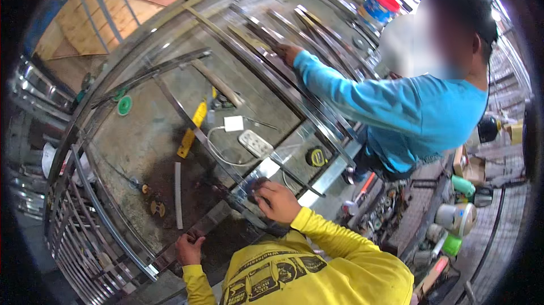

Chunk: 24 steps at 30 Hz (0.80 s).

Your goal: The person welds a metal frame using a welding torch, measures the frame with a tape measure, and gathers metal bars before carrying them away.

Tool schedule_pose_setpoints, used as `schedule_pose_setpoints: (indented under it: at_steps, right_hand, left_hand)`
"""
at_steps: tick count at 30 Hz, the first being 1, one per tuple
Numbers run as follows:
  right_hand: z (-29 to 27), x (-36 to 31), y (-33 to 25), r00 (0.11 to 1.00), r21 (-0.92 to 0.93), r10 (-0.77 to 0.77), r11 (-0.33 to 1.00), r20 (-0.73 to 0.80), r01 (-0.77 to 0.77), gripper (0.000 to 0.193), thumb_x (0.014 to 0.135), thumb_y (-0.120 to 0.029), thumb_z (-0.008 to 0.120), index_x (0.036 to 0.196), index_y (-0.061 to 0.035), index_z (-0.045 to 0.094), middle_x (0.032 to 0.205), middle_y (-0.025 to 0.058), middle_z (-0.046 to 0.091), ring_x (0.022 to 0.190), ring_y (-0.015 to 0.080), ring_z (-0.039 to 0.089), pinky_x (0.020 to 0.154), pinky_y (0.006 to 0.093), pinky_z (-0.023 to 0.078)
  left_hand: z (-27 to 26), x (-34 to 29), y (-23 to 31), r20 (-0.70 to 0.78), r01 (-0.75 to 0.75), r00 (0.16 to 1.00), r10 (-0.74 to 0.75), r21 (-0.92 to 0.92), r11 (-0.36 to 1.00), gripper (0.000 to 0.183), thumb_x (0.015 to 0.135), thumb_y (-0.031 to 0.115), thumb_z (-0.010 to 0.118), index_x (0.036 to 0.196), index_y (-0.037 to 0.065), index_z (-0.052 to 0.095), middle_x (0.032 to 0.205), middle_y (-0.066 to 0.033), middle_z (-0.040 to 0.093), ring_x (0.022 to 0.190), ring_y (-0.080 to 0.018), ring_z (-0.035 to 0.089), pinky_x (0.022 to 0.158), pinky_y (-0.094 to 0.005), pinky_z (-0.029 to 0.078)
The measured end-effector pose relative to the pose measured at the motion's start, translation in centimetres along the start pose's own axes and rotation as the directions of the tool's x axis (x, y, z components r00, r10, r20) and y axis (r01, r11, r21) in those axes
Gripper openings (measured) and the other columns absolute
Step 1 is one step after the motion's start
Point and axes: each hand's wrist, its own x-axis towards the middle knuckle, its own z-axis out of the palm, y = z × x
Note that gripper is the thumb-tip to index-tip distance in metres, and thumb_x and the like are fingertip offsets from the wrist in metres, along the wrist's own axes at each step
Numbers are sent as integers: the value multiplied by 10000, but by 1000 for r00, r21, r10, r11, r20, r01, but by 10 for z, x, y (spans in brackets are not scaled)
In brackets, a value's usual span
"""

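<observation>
My left hand (pixel 190 248) is closed at the edge of a flat metal bar (pixel 214 217), with its thumb and fingers bent together. Farther right, the fingers of my right hand (pixel 279 202) curl over a small dark thing I cannot make out, against the metalwork at the near side of the work table. A white power strip (pixel 256 144) lies just beyond this hand, its cable looping to a white box (pixel 233 123). To the right of the strip sits a black and yellow tape measure (pixel 317 157). A grey strip (pixel 178 195) lies beyond my left hand.
A co-worker in a blue sleeve (pixel 362 95) stands at the right, one hand (pixel 288 54) on long metal tubes (pixel 249 67). A yellow level (pixel 193 129), a green disc (pixel 124 105) and a blue bucket with a red rim (pixel 378 7) are around. A barred metal frame (pixel 85 231) stands left.
</observation>
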Motion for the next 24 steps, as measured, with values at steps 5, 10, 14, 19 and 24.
schedule_pose_setpoints:
  at_steps: [5, 10, 14, 19, 24]
  right_hand:
    - [-3, -7, 5, 996, 24, -24, 999, -87, 26, 144, 864, -144, 637, 962, -41, 660, 916, 154, 581, 923, 369, 602, 809, 466, 516]
    - [-12, -15, 3, 989, 11, -45, 999, -142, 47, 134, 837, -146, 638, 909, -32, 634, 910, 155, 569, 893, 374, 589, 786, 477, 504]
    - [-14, -27, -1, 977, 9, -61, 998, -206, 64, 167, 810, -127, 659, 952, -43, 636, 913, 147, 566, 900, 363, 593, 786, 473, 502]
    - [-15, -50, -11, 954, -24, -56, 998, -293, 51, 157, 826, -111, 709, 974, -66, 678, 926, 124, 625, 890, 353, 624, 757, 449, 517]
    - [-6, -63, -19, 924, 5, -70, 997, -376, 78, 139, 837, -136, 697, 960, -79, 669, 905, 118, 614, 879, 345, 621, 740, 454, 509]
  left_hand:
    - [2, 9, -3, 39, 2, 999, -6, 106, 994, 430, 663, 307, 928, 828, 4, 672, 920, -186, 695, 883, -391, 667, 779, -481, 506]
    - [9, 6, -3, -56, -42, 997, 50, 134, 990, 441, 654, 342, 930, 844, 28, 685, 896, -177, 701, 863, -393, 669, 760, -491, 510]
    - [11, 11, -16, 15, -16, 1000, 14, 114, 993, 465, 666, 374, 923, 829, 20, 670, 887, -186, 693, 838, -417, 657, 740, -486, 496]
    - [4, 6, -2, 8, -109, 994, 109, 182, 977, 463, 691, 391, 908, 814, 15, 668, 856, -195, 692, 831, -422, 656, 741, -490, 496]
    - [2, 7, -6, -11, -152, 987, 161, 271, 951, 439, 697, 399, 906, 801, 23, 703, 819, -214, 700, 811, -432, 665, 728, -502, 505]
